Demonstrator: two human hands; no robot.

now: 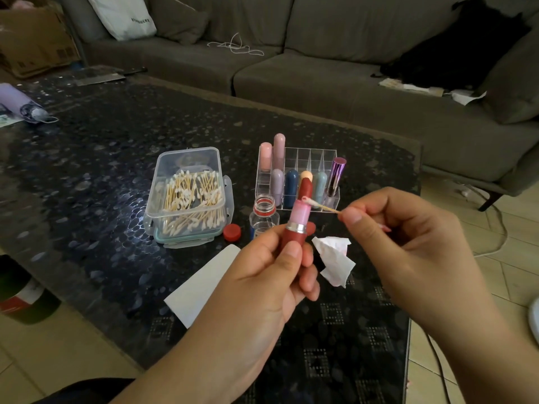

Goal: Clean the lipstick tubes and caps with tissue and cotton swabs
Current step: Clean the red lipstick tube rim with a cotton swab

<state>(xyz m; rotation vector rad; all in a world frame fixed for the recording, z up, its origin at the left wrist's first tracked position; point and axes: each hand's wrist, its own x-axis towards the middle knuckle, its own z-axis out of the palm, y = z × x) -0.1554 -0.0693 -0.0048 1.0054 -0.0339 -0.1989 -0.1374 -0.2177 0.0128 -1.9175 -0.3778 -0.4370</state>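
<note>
Nearest the camera, above the near edge of the dark patterned worktop (87, 176), the two hands are working together. The left hand (271, 275) is gripping a red lipstick tube (294, 239) upright, its fingers and thumb curled round the red base, while the pink inner sleeve and dark red bullet are sticking up above the silver band. The right hand (408, 237) is pinching the wooden stem of a cotton swab (320, 206) between thumb and fingertips, and the swab's pink-stained tip is touching the top rim of the pink sleeve, beside the bullet.

Just beyond the hands, a crumpled tissue (335, 258) is lying on the worktop between them, and a flat white sheet (201, 284) is lying to the left of it, partly hidden by the left wrist. A little farther, a small clear bottle (264, 217) is standing open, with its red cap (232, 232) lying just to its left. Left of the cap, an open clear plastic box (186, 196) is holding many cotton swabs. Farther right, a clear divided organizer (297, 170) is holding several capped lipsticks in pink, lilac, blue, peach, green and metallic purple. At the far left edge of the worktop a folded lilac umbrella (20, 103) is lying. Beyond the worktop, a grey sofa (320, 68) is stretching across the scene.
</note>
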